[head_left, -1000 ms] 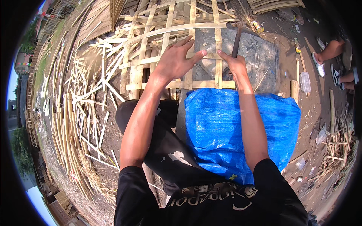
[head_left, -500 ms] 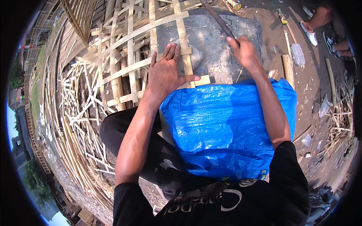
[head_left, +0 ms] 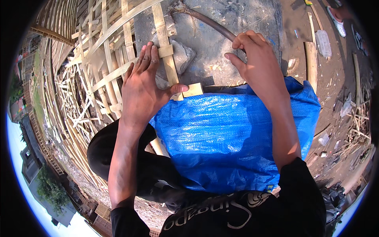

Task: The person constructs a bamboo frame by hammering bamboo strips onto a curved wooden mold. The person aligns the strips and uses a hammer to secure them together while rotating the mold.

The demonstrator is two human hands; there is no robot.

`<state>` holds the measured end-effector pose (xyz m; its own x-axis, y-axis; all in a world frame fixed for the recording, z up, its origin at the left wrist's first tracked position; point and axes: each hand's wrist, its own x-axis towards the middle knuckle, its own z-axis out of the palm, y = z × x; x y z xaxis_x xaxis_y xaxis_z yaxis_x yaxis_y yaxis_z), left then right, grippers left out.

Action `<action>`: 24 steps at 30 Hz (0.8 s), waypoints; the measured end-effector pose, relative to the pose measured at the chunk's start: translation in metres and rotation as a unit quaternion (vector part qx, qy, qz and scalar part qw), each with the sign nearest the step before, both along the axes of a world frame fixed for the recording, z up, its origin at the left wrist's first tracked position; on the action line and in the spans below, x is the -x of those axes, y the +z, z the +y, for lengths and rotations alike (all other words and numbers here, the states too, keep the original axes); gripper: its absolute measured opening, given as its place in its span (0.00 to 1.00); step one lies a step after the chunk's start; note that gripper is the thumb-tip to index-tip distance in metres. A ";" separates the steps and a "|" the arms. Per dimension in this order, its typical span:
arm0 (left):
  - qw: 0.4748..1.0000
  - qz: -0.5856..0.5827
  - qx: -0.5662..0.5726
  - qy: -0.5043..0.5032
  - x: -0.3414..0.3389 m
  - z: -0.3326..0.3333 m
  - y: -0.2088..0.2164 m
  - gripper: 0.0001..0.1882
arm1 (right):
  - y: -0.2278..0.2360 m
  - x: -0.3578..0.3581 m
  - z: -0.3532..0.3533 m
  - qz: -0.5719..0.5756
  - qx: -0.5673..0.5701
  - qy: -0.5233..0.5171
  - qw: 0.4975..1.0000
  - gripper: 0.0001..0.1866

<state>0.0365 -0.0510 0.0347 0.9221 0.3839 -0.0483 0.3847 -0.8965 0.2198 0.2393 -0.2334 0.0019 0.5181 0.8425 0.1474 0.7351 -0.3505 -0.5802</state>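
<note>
My left hand (head_left: 143, 85) lies flat with its fingers stretched out on an open lattice of pale bamboo strips (head_left: 162, 35). Its thumb reaches over an upright strip beside a short bamboo end piece (head_left: 193, 90). To the right, the fingers of my right hand (head_left: 254, 59) curl loosely around the near end of a long dark-handled tool (head_left: 211, 23), with the thumb held apart. The tool slants away to the upper left over a grey mat (head_left: 256, 17); its far end looks bent, but its kind is unclear. A grey stone (head_left: 182, 57) sits beside the lattice.
A blue tarp sheet (head_left: 221, 134) covers my lap. Piled split bamboo (head_left: 75, 138) lies on the left. On the right are a bamboo piece (head_left: 311, 65), a clear plastic container (head_left: 323, 43) and scraps (head_left: 359, 126). Another person's shoe (head_left: 336, 21) shows at upper right.
The view has shifted, so the lattice sits further left. My right hand's grip has loosened, its thumb now apart, and the tool's bent far end has come into view. My left hand stays flat on the lattice.
</note>
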 end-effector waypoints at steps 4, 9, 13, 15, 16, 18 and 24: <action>1.000 -0.010 -0.021 -0.001 0.002 0.000 0.004 0.59 | 0.003 0.042 -0.035 0.077 0.212 0.119 0.967 0.11; 0.998 0.046 -0.023 0.042 -0.004 -0.005 0.003 0.59 | 0.006 0.056 -0.041 0.111 0.395 0.243 0.879 0.08; 0.997 0.052 -0.017 0.056 -0.011 -0.008 0.008 0.58 | 0.020 0.072 -0.031 0.095 0.378 0.148 0.909 0.12; 0.997 0.057 -0.011 0.060 -0.010 -0.009 0.009 0.57 | 0.028 0.072 -0.030 0.104 0.407 0.162 0.893 0.12; 0.996 0.060 -0.010 0.061 -0.008 -0.010 0.009 0.57 | 0.029 0.075 -0.031 0.101 0.417 0.171 0.887 0.12; 0.996 0.067 -0.014 0.051 -0.009 -0.008 0.008 0.57 | 0.032 0.085 -0.037 0.054 0.417 0.178 0.890 0.09; 0.995 0.082 -0.020 0.056 -0.007 -0.008 0.009 0.58 | 0.027 0.082 -0.040 0.028 0.349 0.230 0.908 0.09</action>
